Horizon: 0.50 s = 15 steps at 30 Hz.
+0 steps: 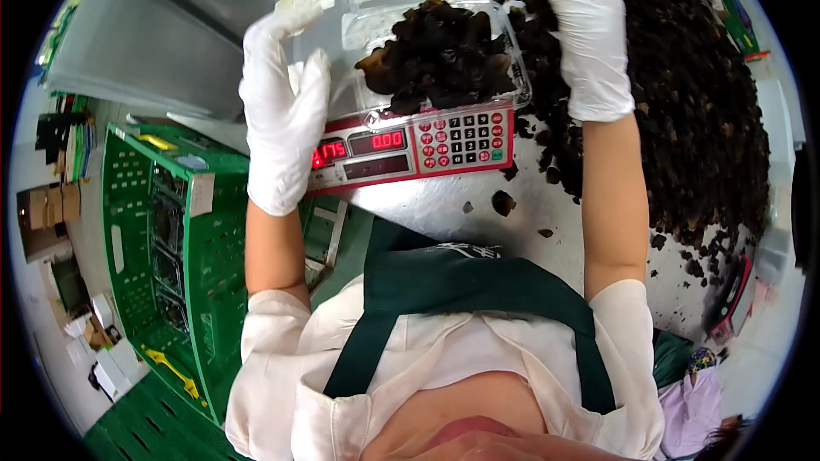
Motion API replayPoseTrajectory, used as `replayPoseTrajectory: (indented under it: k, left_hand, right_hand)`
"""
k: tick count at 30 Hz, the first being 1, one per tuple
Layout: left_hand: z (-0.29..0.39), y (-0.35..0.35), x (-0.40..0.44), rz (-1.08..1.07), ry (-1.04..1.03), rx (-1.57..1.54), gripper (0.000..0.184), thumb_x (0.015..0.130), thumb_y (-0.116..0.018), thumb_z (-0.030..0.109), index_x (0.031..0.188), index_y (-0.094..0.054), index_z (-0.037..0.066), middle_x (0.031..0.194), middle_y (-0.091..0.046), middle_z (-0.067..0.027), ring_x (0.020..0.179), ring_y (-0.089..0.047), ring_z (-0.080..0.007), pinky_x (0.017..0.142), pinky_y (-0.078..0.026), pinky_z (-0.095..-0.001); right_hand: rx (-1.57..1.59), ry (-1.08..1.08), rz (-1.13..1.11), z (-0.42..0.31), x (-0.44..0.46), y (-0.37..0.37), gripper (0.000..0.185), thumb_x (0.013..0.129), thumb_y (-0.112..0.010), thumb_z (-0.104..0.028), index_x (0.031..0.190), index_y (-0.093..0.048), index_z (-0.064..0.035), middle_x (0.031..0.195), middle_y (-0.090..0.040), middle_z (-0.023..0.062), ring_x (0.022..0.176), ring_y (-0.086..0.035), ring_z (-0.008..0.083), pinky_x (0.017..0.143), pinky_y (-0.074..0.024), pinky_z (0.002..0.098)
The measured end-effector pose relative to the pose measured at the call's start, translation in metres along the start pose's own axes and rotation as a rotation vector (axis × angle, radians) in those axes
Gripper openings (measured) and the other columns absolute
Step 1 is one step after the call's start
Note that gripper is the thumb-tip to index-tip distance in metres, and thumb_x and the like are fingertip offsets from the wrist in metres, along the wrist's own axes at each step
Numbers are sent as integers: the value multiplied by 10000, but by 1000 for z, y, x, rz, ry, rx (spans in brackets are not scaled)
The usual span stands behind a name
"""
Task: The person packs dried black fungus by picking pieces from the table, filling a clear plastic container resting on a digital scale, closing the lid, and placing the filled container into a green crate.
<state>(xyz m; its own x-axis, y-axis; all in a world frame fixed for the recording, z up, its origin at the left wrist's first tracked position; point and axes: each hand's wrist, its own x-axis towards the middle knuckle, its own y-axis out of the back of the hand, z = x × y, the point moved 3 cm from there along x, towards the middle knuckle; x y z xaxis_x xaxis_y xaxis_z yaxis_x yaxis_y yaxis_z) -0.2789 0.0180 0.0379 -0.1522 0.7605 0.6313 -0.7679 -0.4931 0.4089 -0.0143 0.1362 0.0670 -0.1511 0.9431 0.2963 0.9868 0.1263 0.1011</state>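
A clear plastic clamshell box (508,30) sits on a red and silver weighing scale (410,149), with its lid folded back. Dark wood ear mushrooms (440,55) are heaped in the box. At the left of the scale is my left hand (282,111), white-gloved, its fingers curved and spread from the thumb with nothing visible between them. My right hand (589,34), also gloved, is raised beside the far right corner of the box. Its thumb and fingers are apart, and I cannot tell whether they touch the lid. Red digits glow on the scale's display.
A large pile of wood ear mushrooms (692,111) covers the right of the metal table (410,205). At the left stands a green crate (205,265) holding clear plastic boxes (168,230). Grey bins (162,34) are beyond it. Another person (692,405) is at the lower right.
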Motion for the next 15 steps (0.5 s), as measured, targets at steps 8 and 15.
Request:
replayPoseTrajectory:
  k: [8, 15]
  left_hand:
    - [15, -16, 41, -65, -41, -113, 349, 945, -628, 17, 1293, -617, 6, 1270, -669, -142, 1186, -644, -259, 1058, -476, -359]
    - [40, -54, 58, -627, -380, 127, 515, 945, -660, 59, 1451, -567, 89, 1426, -613, -148, 1324, -574, -310, 1151, -423, -389]
  right_hand:
    - [-2, -33, 22, 27, -33, 29, 235, 1022, -671, -186, 1083, -800, 1, 826, -726, 15, 685, -551, 49, 722, -464, 216]
    - [45, -111, -12, 35, -51, 28, 189, 996, -713, -180, 1021, -814, -23, 862, -745, -6, 631, -506, 26, 629, -422, 183]
